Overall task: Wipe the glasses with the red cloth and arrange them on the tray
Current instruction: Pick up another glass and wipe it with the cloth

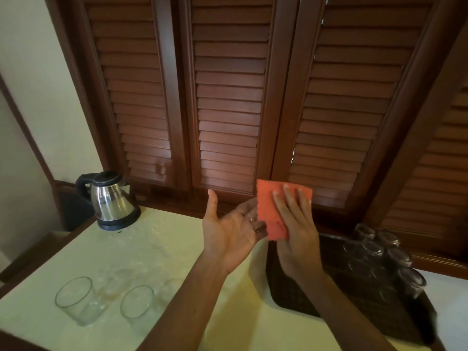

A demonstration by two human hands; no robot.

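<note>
The red cloth is folded flat and sandwiched between my two hands above the table. My left hand lies palm up with fingers straight under the cloth. My right hand presses flat on top of it, fingers straight. Two clear glasses stand upright on the pale tabletop at the lower left, one further left and one nearer my left forearm. The dark woven tray sits to the right, with several glasses upside down along its far right side.
A steel electric kettle stands at the table's back left corner. Brown louvred shutters close off the wall behind. The table's wooden edge runs along the left, with a drop beyond it.
</note>
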